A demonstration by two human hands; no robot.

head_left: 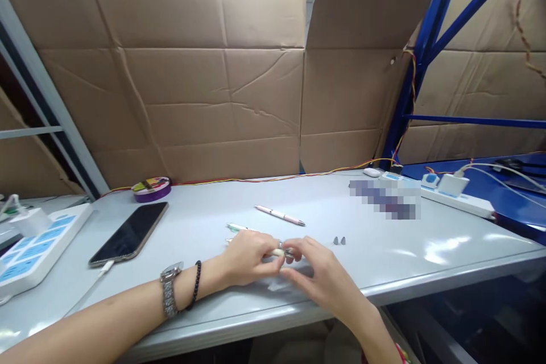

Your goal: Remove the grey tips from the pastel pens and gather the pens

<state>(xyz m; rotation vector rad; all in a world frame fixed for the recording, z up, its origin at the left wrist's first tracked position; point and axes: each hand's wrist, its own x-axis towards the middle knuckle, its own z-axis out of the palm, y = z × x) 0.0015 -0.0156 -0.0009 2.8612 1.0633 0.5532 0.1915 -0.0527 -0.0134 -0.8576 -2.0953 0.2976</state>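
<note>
Near the front of the table, my left hand (251, 256) is closed around a slim pale piece that looks like a pen barrel (278, 252). My right hand (319, 270) meets it from the other side, thumb and fingers pinched at its silvery end. Fingers cover most of this pen. Just beyond my left hand lies a greenish-white pen (239, 228), partly hidden, with the tip of another slim thing beside it. A pinkish-white pen (279, 215) rests farther back. Two small grey cone-shaped pieces (339, 240) stand right of my right hand.
A black phone (130, 233) on a charging cable and a power strip (42, 244) lie left. A purple tape roll (151, 189) sits by the cardboard wall (191, 79). Another power strip (456, 199) is at right, near a blurred patch.
</note>
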